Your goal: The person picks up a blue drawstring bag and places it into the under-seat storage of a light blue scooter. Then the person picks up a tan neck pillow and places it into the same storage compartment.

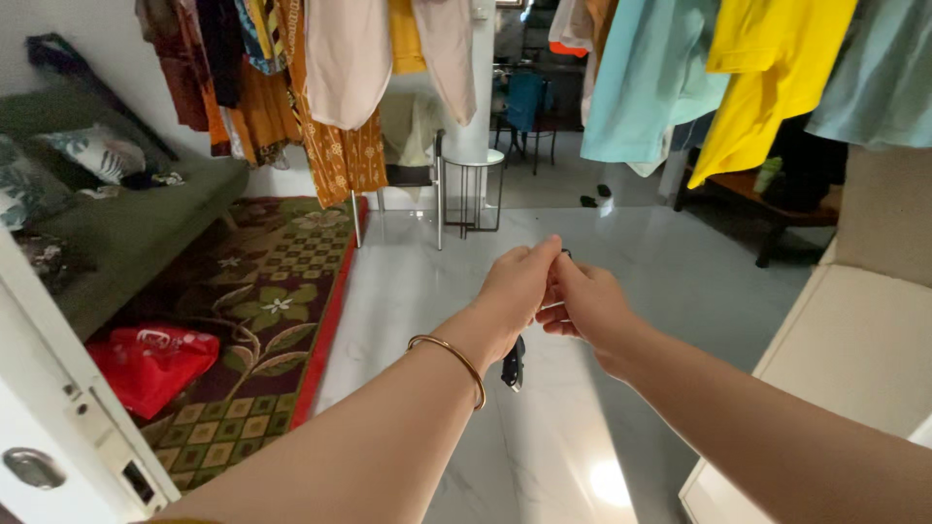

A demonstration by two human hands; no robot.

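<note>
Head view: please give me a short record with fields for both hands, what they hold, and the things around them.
left hand: raised in front, fingers pinched together at the top, gold bangle on the wrist
right hand: touching the left hand, fingertips meeting it
held thing: small dark object hangs below the hands; its kind is unclear
floor: pale glossy tiles
left side: patterned rug, red bag, green sofa
above: hanging clothes
</note>
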